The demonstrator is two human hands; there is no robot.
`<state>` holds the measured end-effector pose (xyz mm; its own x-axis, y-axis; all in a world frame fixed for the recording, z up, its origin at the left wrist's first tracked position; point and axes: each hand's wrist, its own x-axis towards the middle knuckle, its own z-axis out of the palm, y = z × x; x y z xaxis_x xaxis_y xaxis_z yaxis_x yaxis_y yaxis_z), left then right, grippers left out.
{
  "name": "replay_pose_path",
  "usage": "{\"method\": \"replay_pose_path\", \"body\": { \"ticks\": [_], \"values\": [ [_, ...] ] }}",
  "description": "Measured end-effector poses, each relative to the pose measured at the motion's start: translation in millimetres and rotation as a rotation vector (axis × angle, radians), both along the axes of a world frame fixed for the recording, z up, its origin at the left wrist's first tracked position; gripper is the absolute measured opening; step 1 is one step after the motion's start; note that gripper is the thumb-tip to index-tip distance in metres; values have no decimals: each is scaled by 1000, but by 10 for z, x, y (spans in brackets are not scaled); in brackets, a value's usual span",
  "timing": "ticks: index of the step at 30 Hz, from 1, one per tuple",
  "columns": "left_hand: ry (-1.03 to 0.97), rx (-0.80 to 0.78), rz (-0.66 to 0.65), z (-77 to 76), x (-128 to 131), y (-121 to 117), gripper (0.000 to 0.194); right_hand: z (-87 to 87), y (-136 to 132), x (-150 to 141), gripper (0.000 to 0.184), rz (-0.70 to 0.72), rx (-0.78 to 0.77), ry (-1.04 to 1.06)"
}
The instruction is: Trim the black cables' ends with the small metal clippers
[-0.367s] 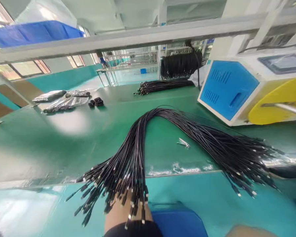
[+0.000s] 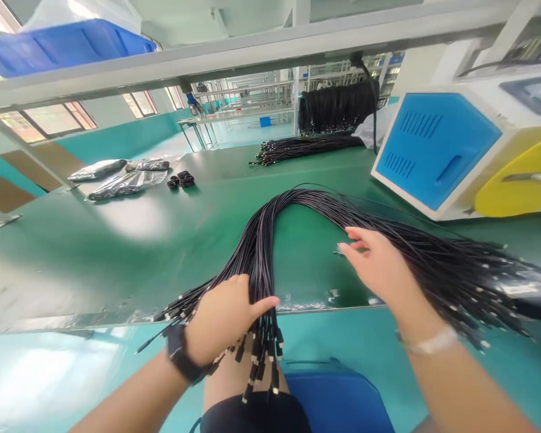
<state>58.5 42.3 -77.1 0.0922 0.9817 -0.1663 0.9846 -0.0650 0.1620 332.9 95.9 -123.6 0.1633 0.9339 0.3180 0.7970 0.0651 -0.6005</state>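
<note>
Black cable bundle [image 2: 446, 270]: smooth plastic sheathing, slight sheen. Bench mat [image 2: 117, 252]: smooth green, glossy. Machine side panel [image 2: 433, 144]: blue painted sheet metal, satin. Bags [image 2: 126, 185]: clear glossy plastic

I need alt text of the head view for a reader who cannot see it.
A person's left hand rests on a bundle of black cables on a green workbench, and the right hand reaches over its other half. A blue and yellow machine stands beyond.
</note>
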Motion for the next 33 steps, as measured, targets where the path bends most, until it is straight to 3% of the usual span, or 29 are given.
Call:
{"method": "replay_pose_path", "body": {
  "ticks": [3, 6, 9, 12, 15, 20, 26, 30, 33],
  "values": [
    [17, -5, 34, -92, 172, 173, 65, -173, 173, -139, 32, -4, -144, -147],
    [-66, -52, 48, -102, 230, 371, 39, -277, 291, -129, 24, 37, -268, -262],
    [-251, -166, 45, -64, 143, 530, 13, -273, 316, -12, 24, 114, -346, -319],
    [-505, -310, 63, -34, 1, 540, 8, -224, 308, 114, 25, 209, -408, -300],
    [-735, -416, 112, -61, -70, 394, 18, -186, 310, 188, 21, 240, -457, -208],
    [-859, -452, 225, -183, -28, 221, 13, -84, 217, 83, 17, 234, -457, 145],
    [-832, -185, 328, -348, 77, 515, 41, -39, 40, -509, 32, 383, -551, 842],
    [-918, -109, 388, -423, 200, 629, 41, -70, 47, -870, 27, 429, -638, 1171],
    [-1078, -116, 452, -435, 265, 593, 28, -19, 30, -974, 26, 440, -630, 1330]
  ]
}}
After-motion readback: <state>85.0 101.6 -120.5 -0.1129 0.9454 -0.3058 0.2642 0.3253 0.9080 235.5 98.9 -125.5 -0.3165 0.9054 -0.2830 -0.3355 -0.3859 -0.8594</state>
